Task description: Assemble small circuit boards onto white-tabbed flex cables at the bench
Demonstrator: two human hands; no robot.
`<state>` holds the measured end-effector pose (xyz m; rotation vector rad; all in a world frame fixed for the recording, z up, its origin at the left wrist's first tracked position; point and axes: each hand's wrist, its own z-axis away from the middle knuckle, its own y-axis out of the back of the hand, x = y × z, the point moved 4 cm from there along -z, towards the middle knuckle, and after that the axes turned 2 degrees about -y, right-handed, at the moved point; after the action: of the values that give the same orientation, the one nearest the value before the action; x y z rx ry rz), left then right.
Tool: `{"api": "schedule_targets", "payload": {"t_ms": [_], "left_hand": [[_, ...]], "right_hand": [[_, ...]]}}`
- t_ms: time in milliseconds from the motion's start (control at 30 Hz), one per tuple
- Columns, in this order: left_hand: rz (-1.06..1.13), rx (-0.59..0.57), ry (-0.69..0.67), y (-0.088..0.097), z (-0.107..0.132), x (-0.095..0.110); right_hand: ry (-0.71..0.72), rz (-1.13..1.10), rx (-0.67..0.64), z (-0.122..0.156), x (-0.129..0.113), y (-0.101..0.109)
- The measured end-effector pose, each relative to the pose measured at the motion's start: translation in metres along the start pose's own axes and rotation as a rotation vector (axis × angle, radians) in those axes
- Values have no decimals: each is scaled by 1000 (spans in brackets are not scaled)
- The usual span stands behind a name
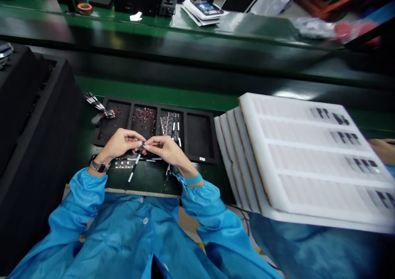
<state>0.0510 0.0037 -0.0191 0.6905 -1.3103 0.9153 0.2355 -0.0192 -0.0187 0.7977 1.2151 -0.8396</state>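
Between my two hands is a small circuit board (141, 145) with a thin black-and-white strip (135, 166) hanging from it. My left hand (122, 144) pinches the board from the left side, and my right hand (165, 148) pinches it from the right. Both hands are just over the front edge of a black compartment tray (158, 107). In the tray lie tiny red-and-black parts (144, 117) and a cluster of small boards with strips (169, 124). More small boards (124, 163) rest on the green bench below my left hand.
White foam trays (265, 151) are stacked at the right, with dark pieces in the top one's slots. Tall black foam trays (58, 102) stand at the left. A bundle of strips (96, 104) lies by the black tray. Another person's hand (384, 149) shows at the right edge.
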Motion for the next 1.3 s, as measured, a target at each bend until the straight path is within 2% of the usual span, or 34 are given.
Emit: {"api": "schedule_targets", "payload": {"t_ms": [133, 200, 267, 367, 500, 667, 800, 967, 1067, 1300], "left_hand": [[145, 17, -21, 14, 5, 8], [290, 102, -75, 27, 7, 12], [439, 205, -123, 41, 9, 14], [574, 327, -172, 53, 9, 14], [630, 453, -218, 60, 8, 12], [619, 486, -241, 65, 6, 11], [612, 500, -226, 65, 6, 10], [639, 469, -252, 62, 7, 11], [674, 453, -257, 62, 7, 11], [636, 424, -240, 53, 3, 5]], "right_hand": [[128, 240, 168, 13, -27, 27], [163, 331, 216, 14, -34, 42], [189, 459, 191, 3, -33, 51], [218, 720, 135, -31, -20, 51], [174, 1037, 99, -77, 0, 41], [85, 1170, 17, -96, 8, 36], [156, 1084, 99, -88, 1, 39], [159, 595, 149, -66, -10, 43], [152, 391, 199, -48, -16, 47], [111, 204, 205, -19, -16, 39]]}}
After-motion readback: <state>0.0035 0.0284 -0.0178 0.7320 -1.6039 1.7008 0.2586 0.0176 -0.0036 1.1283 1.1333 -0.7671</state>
